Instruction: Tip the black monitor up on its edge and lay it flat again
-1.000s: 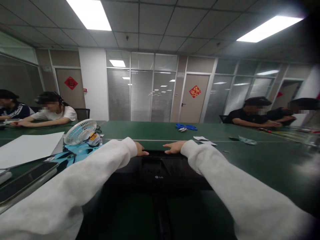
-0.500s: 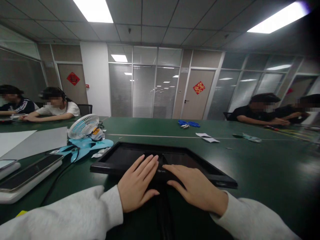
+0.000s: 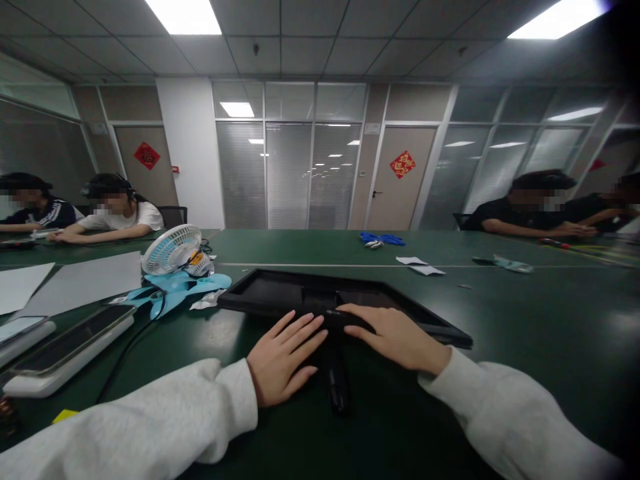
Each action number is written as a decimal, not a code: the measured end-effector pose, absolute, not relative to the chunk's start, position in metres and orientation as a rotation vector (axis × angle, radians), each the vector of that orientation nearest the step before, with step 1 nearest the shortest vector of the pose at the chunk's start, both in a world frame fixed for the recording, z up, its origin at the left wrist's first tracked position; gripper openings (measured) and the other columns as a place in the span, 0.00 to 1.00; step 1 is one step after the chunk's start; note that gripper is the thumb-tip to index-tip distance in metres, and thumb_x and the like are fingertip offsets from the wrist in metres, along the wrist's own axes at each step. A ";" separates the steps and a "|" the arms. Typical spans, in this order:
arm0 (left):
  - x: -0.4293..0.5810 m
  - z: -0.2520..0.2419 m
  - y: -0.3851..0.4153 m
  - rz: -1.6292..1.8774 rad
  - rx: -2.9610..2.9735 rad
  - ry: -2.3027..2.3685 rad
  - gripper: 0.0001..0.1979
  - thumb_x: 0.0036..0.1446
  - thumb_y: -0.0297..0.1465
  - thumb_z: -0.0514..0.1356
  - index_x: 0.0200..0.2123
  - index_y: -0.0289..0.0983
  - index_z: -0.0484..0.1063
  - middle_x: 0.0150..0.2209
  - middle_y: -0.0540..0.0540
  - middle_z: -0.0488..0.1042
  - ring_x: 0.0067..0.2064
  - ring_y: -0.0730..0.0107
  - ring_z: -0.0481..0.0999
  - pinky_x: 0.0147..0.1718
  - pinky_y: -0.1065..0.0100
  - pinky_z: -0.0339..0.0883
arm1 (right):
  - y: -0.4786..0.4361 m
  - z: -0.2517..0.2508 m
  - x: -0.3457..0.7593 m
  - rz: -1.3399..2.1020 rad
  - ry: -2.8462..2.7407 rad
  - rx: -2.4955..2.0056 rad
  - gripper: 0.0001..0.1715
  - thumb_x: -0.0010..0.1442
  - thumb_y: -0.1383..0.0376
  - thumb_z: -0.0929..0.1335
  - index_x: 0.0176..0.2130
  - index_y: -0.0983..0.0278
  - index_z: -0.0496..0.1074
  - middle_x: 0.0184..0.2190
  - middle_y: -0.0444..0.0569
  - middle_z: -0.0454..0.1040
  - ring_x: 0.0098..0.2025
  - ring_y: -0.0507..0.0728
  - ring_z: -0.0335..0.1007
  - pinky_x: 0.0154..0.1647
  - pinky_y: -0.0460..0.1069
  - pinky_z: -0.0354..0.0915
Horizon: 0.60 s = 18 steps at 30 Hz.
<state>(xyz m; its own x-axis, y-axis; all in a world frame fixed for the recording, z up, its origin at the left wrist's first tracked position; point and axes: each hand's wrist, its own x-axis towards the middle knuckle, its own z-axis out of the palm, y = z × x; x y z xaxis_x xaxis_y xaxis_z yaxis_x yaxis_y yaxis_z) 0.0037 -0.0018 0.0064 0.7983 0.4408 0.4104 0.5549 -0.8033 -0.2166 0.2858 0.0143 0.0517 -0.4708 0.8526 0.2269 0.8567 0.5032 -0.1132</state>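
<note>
— Counting hands first: how many touch the black monitor [image 3: 345,300]?
— Two. The left hand [image 3: 285,357] and right hand [image 3: 397,337] lie flat on its near edge, fingers spread apart, gripping nothing.
— Where is it?
— Lying flat in the middle of the green table [image 3: 525,333].
— What else?
— One small fan [image 3: 173,250] far left, two phones [image 3: 65,347] near left.
</note>
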 end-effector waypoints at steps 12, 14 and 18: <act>0.001 -0.009 0.009 -0.395 -3.052 -1.168 0.26 0.72 0.42 0.45 0.67 0.38 0.59 0.67 0.44 0.58 0.67 0.60 0.59 0.66 0.56 0.53 | 0.081 0.031 0.361 -0.115 -2.190 -1.980 0.37 0.65 0.40 0.52 0.64 0.53 0.60 0.57 0.52 0.71 0.55 0.65 0.70 0.55 0.60 0.64; 0.002 -0.008 0.009 -0.393 -3.050 -1.167 0.26 0.71 0.42 0.46 0.67 0.38 0.59 0.67 0.44 0.58 0.67 0.60 0.59 0.66 0.55 0.53 | 0.087 0.028 0.373 -0.154 -2.103 -2.074 0.37 0.66 0.41 0.52 0.63 0.56 0.60 0.55 0.56 0.72 0.54 0.67 0.71 0.52 0.61 0.65; 0.002 -0.007 0.008 -0.394 -3.050 -1.173 0.26 0.71 0.42 0.46 0.66 0.37 0.60 0.67 0.44 0.59 0.67 0.60 0.60 0.65 0.55 0.53 | 0.096 0.021 0.394 -0.230 -1.910 -2.261 0.40 0.65 0.41 0.49 0.62 0.60 0.61 0.50 0.63 0.73 0.47 0.71 0.74 0.45 0.64 0.66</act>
